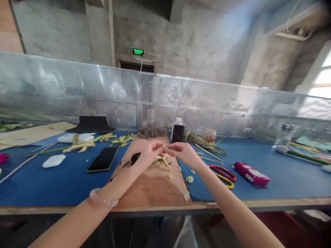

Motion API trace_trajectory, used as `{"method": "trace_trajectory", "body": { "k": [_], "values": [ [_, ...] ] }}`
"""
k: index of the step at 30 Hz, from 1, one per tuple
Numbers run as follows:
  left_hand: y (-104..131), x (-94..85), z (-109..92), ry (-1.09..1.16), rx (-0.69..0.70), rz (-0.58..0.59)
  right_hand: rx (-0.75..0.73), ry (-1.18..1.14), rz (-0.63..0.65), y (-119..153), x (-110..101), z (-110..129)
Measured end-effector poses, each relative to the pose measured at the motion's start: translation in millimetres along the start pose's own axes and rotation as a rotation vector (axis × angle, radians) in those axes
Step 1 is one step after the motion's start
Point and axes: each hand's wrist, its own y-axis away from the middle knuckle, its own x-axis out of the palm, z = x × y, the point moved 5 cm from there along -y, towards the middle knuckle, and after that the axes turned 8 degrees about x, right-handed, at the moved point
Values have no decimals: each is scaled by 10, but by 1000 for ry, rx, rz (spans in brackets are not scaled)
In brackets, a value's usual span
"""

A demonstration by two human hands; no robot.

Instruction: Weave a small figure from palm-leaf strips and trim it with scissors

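Note:
Both of my hands meet above a brown wooden board, fingertips close together. My left hand (151,151) is closed in a pinch, and a clear bracelet circles that wrist. My right hand (184,154) pinches from the other side. Between the fingertips a small pale strip (164,148) shows, mostly hidden by the fingers. Just below them are yellow-green plant strips (165,161); whether these join the held piece I cannot tell. A dark round object (134,158) sits beside my left hand. Curled pale strips (190,179) lie by my right forearm.
The board (147,194) crosses a blue-topped table. On the left are a phone (102,159), a white case (53,161) and husk-like scraps (80,144). Rightward lie scissors (223,174), a magenta packet (250,173) and dried stalks (207,144). A dark bottle (178,132) stands behind, before a perforated metal screen (113,96).

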Motion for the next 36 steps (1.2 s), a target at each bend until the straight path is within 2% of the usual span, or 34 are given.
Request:
{"method": "trace_trajectory", "body": {
  "k": [2,4,7,10,19,23,30,36],
  "values": [
    [-18,-53,23,15,-4,-82,-54,158,-70,-70,50,79],
    [-36,-102,41,41,0,-148,-88,222,-138,-144,101,120],
    [-58,-155,68,57,-3,-207,-94,179,-162,-254,153,102],
    [-70,-179,79,46,-4,-221,-61,85,-131,-347,158,4],
    [-89,-162,57,-58,-18,-120,38,-236,41,-347,116,-321],
    [-93,-162,26,-186,35,-59,53,-332,123,-319,125,-352],
    [-96,-139,-15,-214,116,33,117,-501,268,-302,204,-401],
    [-94,-125,-138,-458,259,8,203,-617,315,-271,235,-433]
  ]
}}
